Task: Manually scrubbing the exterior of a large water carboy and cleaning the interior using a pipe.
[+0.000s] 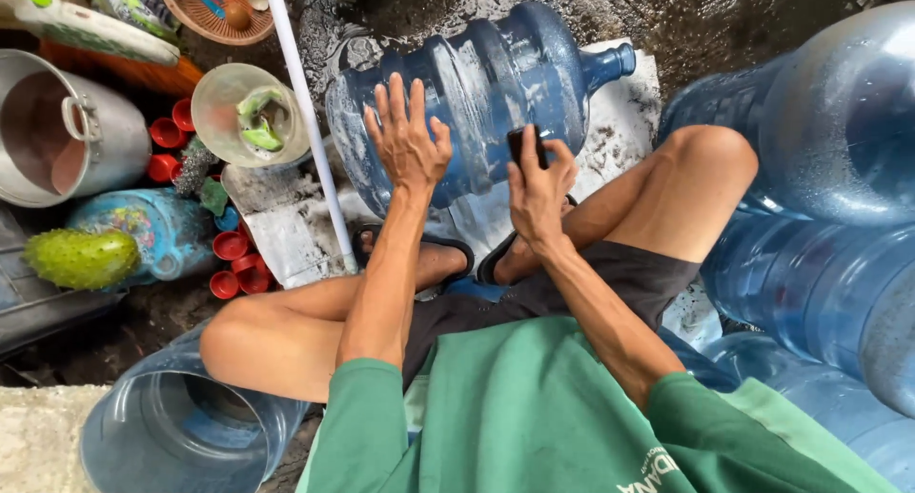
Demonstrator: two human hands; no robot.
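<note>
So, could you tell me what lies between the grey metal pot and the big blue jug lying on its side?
In the head view: a clear bowl and a white pipe.

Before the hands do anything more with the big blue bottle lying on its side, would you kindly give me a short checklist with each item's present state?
1. Left hand flat on the blue bottle, steadying it: ok.
2. Right hand gripping the small dark object firmly: ok, fingers wrapped around it.
3. What the dark object is: cannot tell.
4. Bottle resting on the pale sheet, not the wet ground: ok.
5. Neck cap in place: cannot tell.
6. Room around the bottle: not ok, white pipe and other bottles close by.
</note>
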